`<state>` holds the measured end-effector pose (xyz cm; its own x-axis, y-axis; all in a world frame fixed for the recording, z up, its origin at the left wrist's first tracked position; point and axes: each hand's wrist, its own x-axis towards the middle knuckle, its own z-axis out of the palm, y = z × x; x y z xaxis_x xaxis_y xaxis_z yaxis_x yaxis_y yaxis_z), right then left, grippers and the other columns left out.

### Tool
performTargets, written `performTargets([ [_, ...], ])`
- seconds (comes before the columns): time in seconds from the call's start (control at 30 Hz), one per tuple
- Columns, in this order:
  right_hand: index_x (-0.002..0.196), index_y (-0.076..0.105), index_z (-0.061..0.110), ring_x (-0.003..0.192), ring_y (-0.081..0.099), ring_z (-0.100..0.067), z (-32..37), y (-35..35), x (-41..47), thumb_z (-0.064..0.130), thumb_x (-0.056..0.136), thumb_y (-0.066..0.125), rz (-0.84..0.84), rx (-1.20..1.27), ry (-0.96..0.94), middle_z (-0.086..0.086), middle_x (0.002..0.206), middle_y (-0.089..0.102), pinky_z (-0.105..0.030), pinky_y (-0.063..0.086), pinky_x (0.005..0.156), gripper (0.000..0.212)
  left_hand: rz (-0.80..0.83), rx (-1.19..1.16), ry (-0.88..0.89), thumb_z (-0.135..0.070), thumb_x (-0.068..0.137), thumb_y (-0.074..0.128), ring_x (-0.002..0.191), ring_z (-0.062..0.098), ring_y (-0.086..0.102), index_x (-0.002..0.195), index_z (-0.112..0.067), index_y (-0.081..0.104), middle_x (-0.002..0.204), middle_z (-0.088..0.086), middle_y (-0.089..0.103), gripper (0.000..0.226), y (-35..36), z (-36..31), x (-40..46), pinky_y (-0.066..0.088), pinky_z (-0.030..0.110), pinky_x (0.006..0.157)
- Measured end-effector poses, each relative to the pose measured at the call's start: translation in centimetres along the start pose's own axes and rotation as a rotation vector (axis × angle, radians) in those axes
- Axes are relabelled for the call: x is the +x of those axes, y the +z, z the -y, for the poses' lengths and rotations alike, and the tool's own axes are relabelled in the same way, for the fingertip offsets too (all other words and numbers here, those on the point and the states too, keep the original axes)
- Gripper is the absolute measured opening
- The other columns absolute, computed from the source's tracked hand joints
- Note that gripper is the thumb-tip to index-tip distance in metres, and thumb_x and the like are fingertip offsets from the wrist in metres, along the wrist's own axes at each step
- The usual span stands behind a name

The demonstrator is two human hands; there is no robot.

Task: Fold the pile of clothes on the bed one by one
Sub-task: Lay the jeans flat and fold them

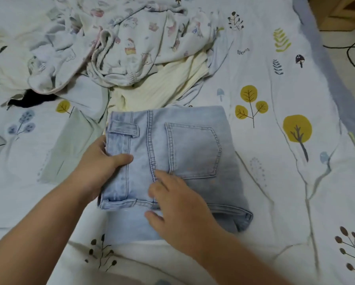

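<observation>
A: What is going on with the jeans (184, 153) right now?

B: They are lying folded into a compact block on the bed (275, 182), near the person, back pocket facing up. The left hand (102, 161) is gripping the waistband edge, thumb on top and fingers tucked underneath, so that grip is pinching the denim. The right hand (172, 202) is resting flat on the lower part, fingers spread and relaxed, pressing the fabric down.

A: So which step is that?

B: I am judging it as the finishing of this garment: the fold looks done and the hands are tidying or getting ready to shift it.

A: And the rest?

B: The pile of clothes (131, 44) is sitting just beyond the jeans, unfolded: a printed pale piece on top, a cream ribbed one (172, 81) under it, something black (34, 99) peeking out at the left.

A: What is the next move asking for?

B: Probably carrying the block aside without letting the layers slip, then pulling one piece from the pile.
</observation>
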<state>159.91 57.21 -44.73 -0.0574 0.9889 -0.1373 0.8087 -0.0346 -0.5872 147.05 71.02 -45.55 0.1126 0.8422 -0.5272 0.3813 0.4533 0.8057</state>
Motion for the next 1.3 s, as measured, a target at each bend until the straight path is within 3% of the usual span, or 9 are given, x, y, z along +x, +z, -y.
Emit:
performTargets([
  [0.07,0.096,0.062,0.007,0.101,0.060,-0.031,-1.1,-0.4,-0.2,0.026,0.079,0.050,-0.210,0.019,0.090,-0.014,0.117,0.061,-0.037,0.053,0.083,0.028,-0.101,0.067,-0.004,0.000,0.074,0.071,0.078,0.022,0.066,0.103,-0.013,0.058,0.098,0.005,0.069,0.035,-0.5,2.2,1.0,0.050,0.030,0.067],
  [0.13,0.109,0.061,0.004,0.110,0.055,-0.037,-3.3,-0.5,0.2,0.022,0.084,0.052,-0.387,-0.076,0.261,-0.021,0.123,0.056,-0.042,0.046,0.093,0.031,-0.225,0.289,-0.053,-0.007,0.076,0.072,0.087,0.028,0.060,0.106,-0.006,0.054,0.109,0.015,0.063,0.036,-0.4,4.3,1.7,0.045,0.034,0.076],
  [0.23,0.147,0.017,0.015,0.143,0.005,-0.030,-7.0,0.4,-0.1,0.038,0.097,0.037,-0.186,-0.205,0.621,-0.017,0.156,0.006,-0.043,0.011,0.115,0.059,-0.252,0.515,-0.062,-0.022,0.083,0.067,0.109,0.038,0.053,0.127,0.003,0.039,0.122,0.025,0.054,0.059,0.6,6.2,1.9,0.038,0.036,0.084],
  [0.37,0.142,-0.025,0.026,0.144,-0.014,-0.027,-8.7,3.2,-1.8,0.049,0.098,0.014,0.090,-0.363,0.638,-0.011,0.155,-0.019,-0.048,0.006,0.116,0.063,-0.251,0.621,0.027,-0.023,0.083,0.067,0.111,0.041,0.052,0.126,0.002,0.039,0.123,0.025,0.053,0.057,1.0,6.9,2.0,0.040,0.040,0.085],
  [0.53,0.148,0.014,0.020,0.142,0.012,-0.026,-9.6,1.8,-1.7,0.044,0.096,0.036,-0.050,-0.171,0.618,-0.012,0.155,0.007,-0.040,0.026,0.108,0.061,-0.262,0.612,-0.072,-0.035,0.083,0.065,0.110,0.040,0.050,0.119,0.005,0.043,0.120,0.026,0.051,0.058,1.0,7.0,2.3,0.039,0.042,0.087],
  [0.73,0.124,0.038,0.005,0.104,0.054,-0.032,-11.2,-0.4,0.1,0.041,0.083,0.064,-0.207,0.260,0.883,-0.013,0.114,0.055,-0.035,0.041,0.079,0.060,-0.145,0.249,-0.250,-0.032,0.080,0.071,0.077,0.026,0.058,0.107,0.004,0.058,0.100,0.016,0.063,0.047,0.3,5.9,2.1,0.045,0.029,0.066],
  [0.83,0.109,0.046,0.008,0.086,0.053,-0.026,-11.2,-1.0,0.5,0.041,0.076,0.072,-0.186,0.307,0.880,-0.004,0.094,0.053,-0.033,0.041,0.072,0.053,-0.140,0.140,-0.205,-0.025,0.079,0.073,0.071,0.019,0.059,0.100,-0.005,0.059,0.095,0.012,0.063,0.033,0.2,4.9,1.0,0.045,0.025,0.057],
  [1.03,0.087,0.045,0.018,0.064,0.050,-0.013,-7.4,-3.2,0.7,0.024,0.076,0.068,-0.286,0.315,0.663,0.010,0.071,0.049,-0.025,0.030,0.051,0.026,-0.193,0.227,-0.031,-0.027,0.077,0.074,0.093,0.026,0.058,0.098,-0.008,0.052,0.103,0.010,0.060,0.036,0.3,1.7,-2.7,0.048,0.036,0.083],
  [1.3,0.084,0.047,0.014,0.072,0.057,-0.027,-0.8,-8.2,-0.6,0.019,0.075,0.066,-0.241,0.300,0.460,-0.003,0.075,0.060,-0.035,0.047,0.064,0.021,-0.309,0.220,0.031,-0.026,0.077,0.073,0.083,0.019,0.055,0.099,-0.011,0.053,0.092,0.001,0.057,0.034,-2.7,-2.1,-9.7,0.041,0.027,0.074],
])
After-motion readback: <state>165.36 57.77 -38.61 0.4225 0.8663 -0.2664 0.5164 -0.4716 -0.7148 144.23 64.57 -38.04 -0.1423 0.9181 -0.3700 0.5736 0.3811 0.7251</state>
